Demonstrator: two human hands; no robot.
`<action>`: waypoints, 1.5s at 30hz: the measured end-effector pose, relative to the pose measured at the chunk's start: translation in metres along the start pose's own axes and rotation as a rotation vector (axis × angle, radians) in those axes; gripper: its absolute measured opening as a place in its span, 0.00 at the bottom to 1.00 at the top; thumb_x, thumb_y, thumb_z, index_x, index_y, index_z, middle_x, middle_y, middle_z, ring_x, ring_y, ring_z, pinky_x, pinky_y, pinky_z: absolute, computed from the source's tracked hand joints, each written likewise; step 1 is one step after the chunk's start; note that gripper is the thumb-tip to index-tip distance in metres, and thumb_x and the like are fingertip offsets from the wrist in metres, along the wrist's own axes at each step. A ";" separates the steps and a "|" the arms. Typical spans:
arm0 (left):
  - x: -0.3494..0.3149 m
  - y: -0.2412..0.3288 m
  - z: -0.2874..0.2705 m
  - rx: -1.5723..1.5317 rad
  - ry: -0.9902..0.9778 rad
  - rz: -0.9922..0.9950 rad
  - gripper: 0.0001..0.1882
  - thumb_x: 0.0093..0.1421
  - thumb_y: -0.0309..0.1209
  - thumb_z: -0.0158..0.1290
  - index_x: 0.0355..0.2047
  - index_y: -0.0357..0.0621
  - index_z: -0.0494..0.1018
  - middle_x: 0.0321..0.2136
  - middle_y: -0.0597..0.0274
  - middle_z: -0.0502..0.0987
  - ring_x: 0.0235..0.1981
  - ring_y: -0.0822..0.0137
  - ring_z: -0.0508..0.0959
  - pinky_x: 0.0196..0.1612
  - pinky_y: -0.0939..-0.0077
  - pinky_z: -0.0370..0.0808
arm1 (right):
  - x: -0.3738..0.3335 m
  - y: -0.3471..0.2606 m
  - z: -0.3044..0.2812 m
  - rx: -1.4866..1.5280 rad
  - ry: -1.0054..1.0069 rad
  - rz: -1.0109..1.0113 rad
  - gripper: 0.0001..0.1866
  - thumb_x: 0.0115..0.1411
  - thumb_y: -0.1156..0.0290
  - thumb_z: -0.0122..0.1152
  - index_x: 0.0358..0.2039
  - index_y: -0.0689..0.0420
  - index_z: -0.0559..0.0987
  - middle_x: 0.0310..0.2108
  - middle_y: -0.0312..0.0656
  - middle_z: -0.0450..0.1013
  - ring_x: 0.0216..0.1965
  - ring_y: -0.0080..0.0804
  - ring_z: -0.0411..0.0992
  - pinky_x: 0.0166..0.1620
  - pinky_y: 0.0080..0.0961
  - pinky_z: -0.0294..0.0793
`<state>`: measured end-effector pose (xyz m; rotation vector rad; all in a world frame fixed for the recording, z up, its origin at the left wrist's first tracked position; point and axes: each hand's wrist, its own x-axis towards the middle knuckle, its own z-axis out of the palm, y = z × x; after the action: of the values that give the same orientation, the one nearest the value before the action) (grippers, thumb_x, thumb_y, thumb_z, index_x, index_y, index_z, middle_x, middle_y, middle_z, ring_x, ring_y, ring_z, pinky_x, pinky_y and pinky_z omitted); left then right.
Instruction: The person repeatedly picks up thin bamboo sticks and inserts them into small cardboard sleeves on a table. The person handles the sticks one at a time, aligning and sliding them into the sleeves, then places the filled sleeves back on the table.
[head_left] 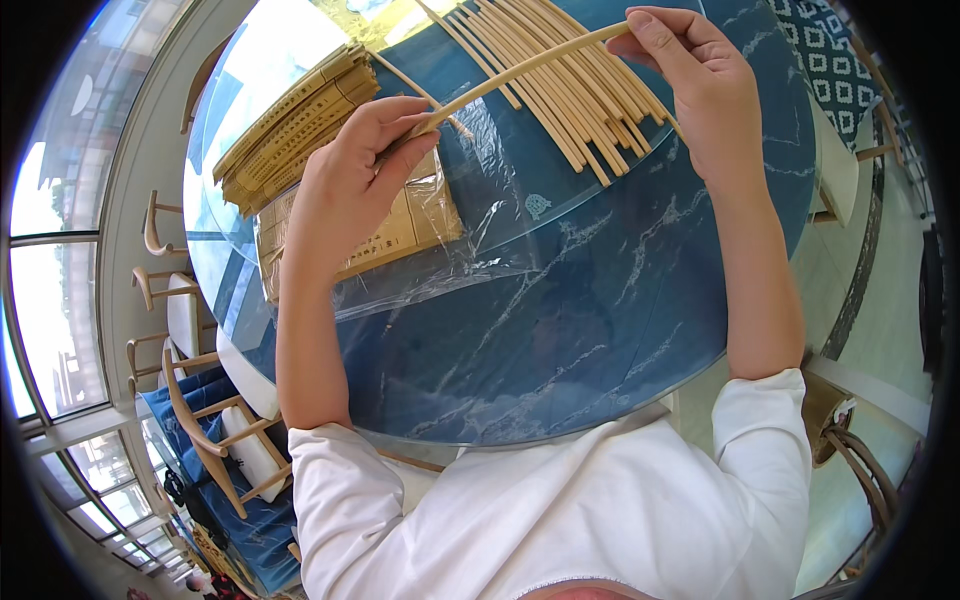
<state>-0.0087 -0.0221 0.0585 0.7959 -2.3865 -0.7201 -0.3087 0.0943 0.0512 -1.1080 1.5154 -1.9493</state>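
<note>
A long, pale wooden chopstick (535, 66) slants between my two hands above the table. My left hand (345, 180) pinches its lower left end with thumb and fingers. At the upper right end, my right hand (705, 85) is closed on it between thumb and fingertips. Below and between the hands, a row of several similar chopsticks (570, 110) lies side by side. A stack of narrow brown printed paper sleeves (300, 125) is beyond my left hand. Partly behind my left wrist, a flat brown printed bundle (400, 225) lies in clear plastic wrap (490, 200).
The round table has a dark blue marbled top (560, 330) with a raised glass turntable (590, 197) on it. One loose stick (405, 80) lies near the sleeves. Wooden chairs (215, 435) stand to the left, and a patterned cloth (825, 70) shows at the far right.
</note>
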 end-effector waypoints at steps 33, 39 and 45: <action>-0.015 -0.013 0.047 0.264 0.035 0.247 0.24 0.65 0.23 0.61 0.63 0.47 0.76 0.53 0.61 0.85 0.51 0.54 0.85 0.55 0.61 0.81 | -0.072 0.028 0.061 -0.645 -0.462 -0.546 0.14 0.64 0.76 0.67 0.50 0.64 0.82 0.50 0.52 0.82 0.54 0.49 0.79 0.59 0.40 0.78; -0.015 -0.013 0.048 0.263 0.052 0.296 0.24 0.65 0.24 0.61 0.62 0.47 0.77 0.53 0.60 0.85 0.50 0.55 0.85 0.54 0.61 0.81 | -0.076 0.031 0.069 -0.608 -0.438 -0.637 0.15 0.61 0.76 0.68 0.47 0.67 0.83 0.47 0.52 0.82 0.53 0.49 0.79 0.58 0.42 0.77; -0.014 -0.014 0.049 0.270 0.057 0.313 0.25 0.64 0.25 0.62 0.62 0.46 0.76 0.52 0.60 0.85 0.50 0.55 0.86 0.54 0.61 0.81 | -0.079 0.029 0.067 -0.762 -0.430 -0.643 0.17 0.61 0.72 0.68 0.49 0.66 0.82 0.52 0.51 0.81 0.59 0.48 0.76 0.64 0.43 0.73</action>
<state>-0.0234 -0.0073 0.0101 0.5163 -2.5077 -0.2499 -0.2125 0.1042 0.0034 -2.3956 1.8233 -1.2718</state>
